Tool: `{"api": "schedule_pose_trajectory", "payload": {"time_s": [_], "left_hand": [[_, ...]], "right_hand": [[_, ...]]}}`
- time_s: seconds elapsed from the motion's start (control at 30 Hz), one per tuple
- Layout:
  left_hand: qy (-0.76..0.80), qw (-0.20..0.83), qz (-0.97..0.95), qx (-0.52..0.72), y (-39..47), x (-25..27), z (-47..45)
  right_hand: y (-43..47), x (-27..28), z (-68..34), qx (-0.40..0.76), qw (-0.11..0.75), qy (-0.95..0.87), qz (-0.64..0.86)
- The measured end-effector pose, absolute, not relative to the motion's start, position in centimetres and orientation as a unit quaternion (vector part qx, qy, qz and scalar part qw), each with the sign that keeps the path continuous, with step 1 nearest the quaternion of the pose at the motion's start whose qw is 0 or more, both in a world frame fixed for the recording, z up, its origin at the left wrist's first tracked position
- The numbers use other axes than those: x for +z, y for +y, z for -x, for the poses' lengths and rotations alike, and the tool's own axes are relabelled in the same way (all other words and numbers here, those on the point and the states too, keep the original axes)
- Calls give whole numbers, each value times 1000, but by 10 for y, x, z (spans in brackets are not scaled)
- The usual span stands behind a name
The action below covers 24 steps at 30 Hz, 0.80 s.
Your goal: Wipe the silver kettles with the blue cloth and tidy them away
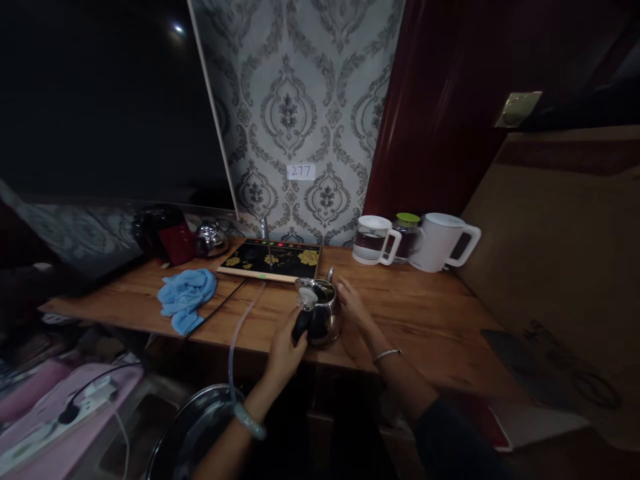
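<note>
A shiny steel kettle (326, 327) sits near the front edge of the wooden table, its spout pointing away from me. Its lid (307, 293), with a clear knob, is tipped up at the handle side, so part of the inside shows. My left hand (286, 350) is closed around the black kettle handle (301, 325). On the other side, my right hand (354, 303) has its fingers stretched out beside the kettle, close to the spout; whether they touch the metal is hard to tell.
Behind the kettle lies a black electric tea stove (250, 259) with yellow flowers and a thin metal tap (265, 233). A blue cloth (187, 297) and a second kettle (211, 239) are leftward. White-handled jugs (373, 243) stand back right. A clear hose (231, 353) hangs into a basin (165, 433).
</note>
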<state>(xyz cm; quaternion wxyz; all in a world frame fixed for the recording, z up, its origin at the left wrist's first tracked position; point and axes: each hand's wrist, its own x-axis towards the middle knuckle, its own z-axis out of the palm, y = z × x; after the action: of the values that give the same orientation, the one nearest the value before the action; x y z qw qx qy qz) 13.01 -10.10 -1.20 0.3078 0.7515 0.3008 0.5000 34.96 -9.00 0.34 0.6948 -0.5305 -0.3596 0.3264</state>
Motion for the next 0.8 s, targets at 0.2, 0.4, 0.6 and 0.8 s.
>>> {"api": "schedule_pose_trajectory", "payload": {"time_s": [0.2, 0.4, 0.6, 0.8], "left_hand": [[278, 422, -750, 426, -83, 2, -110], [241, 495, -748, 371, -52, 13, -102], [225, 474, -784, 330, -25, 7, -100], [452, 210, -792, 353, 31, 34, -25]], "right_hand": [[-92, 2, -343, 397, 704, -315, 497], [-114, -5, -353, 386, 705, -264, 534], [-134, -5, -353, 348, 685, -274, 579], [-160, -28, -353, 285, 672, -263, 631]]}}
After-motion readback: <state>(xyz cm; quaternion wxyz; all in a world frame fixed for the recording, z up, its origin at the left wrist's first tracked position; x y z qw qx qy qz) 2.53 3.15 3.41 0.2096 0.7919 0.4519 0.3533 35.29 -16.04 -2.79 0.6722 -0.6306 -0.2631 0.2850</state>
